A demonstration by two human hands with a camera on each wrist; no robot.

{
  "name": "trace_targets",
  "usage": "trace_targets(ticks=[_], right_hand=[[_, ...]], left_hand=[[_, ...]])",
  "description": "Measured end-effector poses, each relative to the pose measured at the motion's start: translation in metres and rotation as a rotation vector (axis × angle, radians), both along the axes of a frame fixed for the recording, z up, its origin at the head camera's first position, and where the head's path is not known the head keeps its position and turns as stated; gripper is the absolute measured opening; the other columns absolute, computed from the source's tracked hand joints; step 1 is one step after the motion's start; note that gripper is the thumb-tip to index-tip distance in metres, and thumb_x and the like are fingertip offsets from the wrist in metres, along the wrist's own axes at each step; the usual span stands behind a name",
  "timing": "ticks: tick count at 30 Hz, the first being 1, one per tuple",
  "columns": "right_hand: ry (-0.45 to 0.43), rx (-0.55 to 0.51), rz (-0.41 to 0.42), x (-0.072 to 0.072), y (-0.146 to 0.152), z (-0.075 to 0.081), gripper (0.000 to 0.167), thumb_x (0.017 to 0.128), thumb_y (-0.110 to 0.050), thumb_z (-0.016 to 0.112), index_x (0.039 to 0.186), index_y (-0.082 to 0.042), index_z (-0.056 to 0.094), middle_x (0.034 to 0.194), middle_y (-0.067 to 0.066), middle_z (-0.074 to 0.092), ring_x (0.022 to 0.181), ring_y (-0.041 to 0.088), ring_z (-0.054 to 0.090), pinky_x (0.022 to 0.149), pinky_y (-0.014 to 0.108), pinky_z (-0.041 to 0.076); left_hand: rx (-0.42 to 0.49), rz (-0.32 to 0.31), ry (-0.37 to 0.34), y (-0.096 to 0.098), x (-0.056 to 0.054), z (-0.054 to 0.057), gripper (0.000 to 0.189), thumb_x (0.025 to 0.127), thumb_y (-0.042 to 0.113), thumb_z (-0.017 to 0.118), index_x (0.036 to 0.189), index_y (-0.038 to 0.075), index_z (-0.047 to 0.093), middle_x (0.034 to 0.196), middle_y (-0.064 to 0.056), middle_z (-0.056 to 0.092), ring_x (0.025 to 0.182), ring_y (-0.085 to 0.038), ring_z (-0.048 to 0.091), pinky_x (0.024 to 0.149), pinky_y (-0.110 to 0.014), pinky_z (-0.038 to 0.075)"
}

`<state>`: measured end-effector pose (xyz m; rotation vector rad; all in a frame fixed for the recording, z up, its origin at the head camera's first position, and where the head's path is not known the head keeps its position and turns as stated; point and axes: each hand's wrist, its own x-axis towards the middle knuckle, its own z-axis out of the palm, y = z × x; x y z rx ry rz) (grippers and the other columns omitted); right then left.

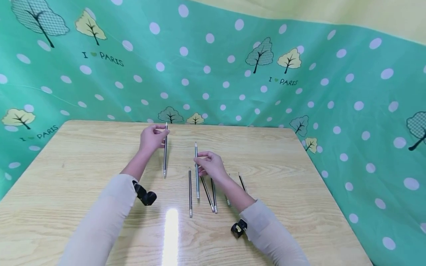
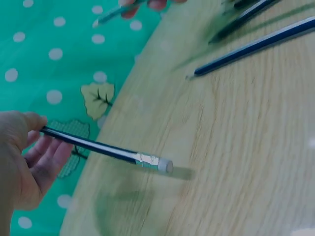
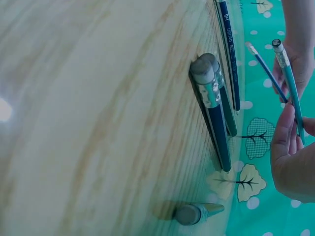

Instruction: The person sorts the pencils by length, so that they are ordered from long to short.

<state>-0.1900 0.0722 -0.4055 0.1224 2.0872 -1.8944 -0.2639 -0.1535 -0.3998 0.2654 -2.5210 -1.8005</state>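
Note:
Near the table's far edge, my left hand (image 1: 151, 139) pinches a dark striped pencil (image 1: 165, 155) between thumb and fingers. In the left wrist view that pencil (image 2: 93, 144) has its white eraser end pointing away from the hand, over the wood. My right hand (image 1: 213, 166) pinches a blue-green pencil (image 1: 196, 181), its eraser end towards me. The right wrist view shows this pencil (image 3: 291, 83) raised, eraser up. Left of and beneath the right hand lie a dark pencil (image 1: 190, 192) and two more whose eraser ends meet, one of them a black pencil (image 1: 206, 192).
Partly hidden by the right forearm are another pencil (image 1: 228, 202) and a dark pencil (image 1: 242, 181). The light wooden table (image 1: 100, 147) ends at a green dotted cloth (image 1: 206, 81) behind and to the right. A bright reflection lies on the near tabletop.

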Motion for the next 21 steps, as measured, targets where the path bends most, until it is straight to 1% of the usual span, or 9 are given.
trace_targets(ticks=[4,8,12,14,17,21], right_hand=[[-0.01,-0.01,0.01,-0.002,0.002,0.0,0.036,0.086,-0.018,0.067,0.119,-0.006,0.057,0.079,0.0,0.059,0.059,0.011,0.059,0.053,0.02,0.054],[-0.019,-0.008,0.018,-0.002,0.005,0.002,0.038,0.087,-0.017,0.067,0.121,-0.004,0.056,0.08,0.001,0.058,0.06,0.012,0.059,0.056,0.023,0.056],[-0.019,0.012,0.018,0.003,0.006,0.012,0.036,0.087,-0.014,0.065,0.12,-0.002,0.056,0.081,0.003,0.058,0.06,0.013,0.058,0.061,0.029,0.058],[-0.015,0.023,0.015,0.007,0.006,0.018,0.035,0.088,-0.013,0.064,0.12,-0.002,0.056,0.08,0.003,0.058,0.06,0.013,0.058,0.063,0.031,0.058],[-0.008,0.024,0.009,0.012,0.006,0.025,0.034,0.088,-0.013,0.063,0.12,-0.001,0.056,0.079,0.002,0.058,0.06,0.012,0.058,0.063,0.03,0.058],[-0.002,0.013,0.005,0.014,0.008,0.026,0.034,0.088,-0.013,0.063,0.119,-0.001,0.056,0.078,0.001,0.058,0.06,0.012,0.058,0.061,0.027,0.057]], left_hand=[[-0.044,0.016,-0.019,-0.006,-0.005,-0.003,0.039,0.09,0.025,0.062,0.124,0.007,0.056,0.101,-0.009,0.054,0.065,-0.011,0.059,0.062,-0.028,0.059],[-0.07,0.029,-0.056,-0.01,-0.009,-0.011,0.04,0.09,0.026,0.062,0.123,0.005,0.056,0.103,-0.011,0.053,0.065,-0.012,0.059,0.062,-0.028,0.059],[-0.093,0.041,-0.096,-0.014,-0.01,-0.021,0.041,0.089,0.026,0.062,0.124,0.005,0.055,0.103,-0.011,0.056,0.061,-0.012,0.06,0.063,-0.032,0.059],[-0.084,0.05,-0.119,-0.016,-0.011,-0.026,0.041,0.089,0.026,0.062,0.124,0.005,0.056,0.1,-0.01,0.056,0.06,-0.012,0.059,0.063,-0.033,0.059],[-0.056,0.066,-0.152,-0.02,-0.01,-0.034,0.04,0.089,0.026,0.063,0.123,0.005,0.056,0.097,-0.01,0.057,0.058,-0.01,0.058,0.061,-0.032,0.059],[-0.034,0.071,-0.177,-0.024,-0.009,-0.042,0.04,0.089,0.025,0.063,0.121,0.004,0.056,0.102,-0.015,0.06,0.06,-0.008,0.058,0.06,-0.028,0.059]])
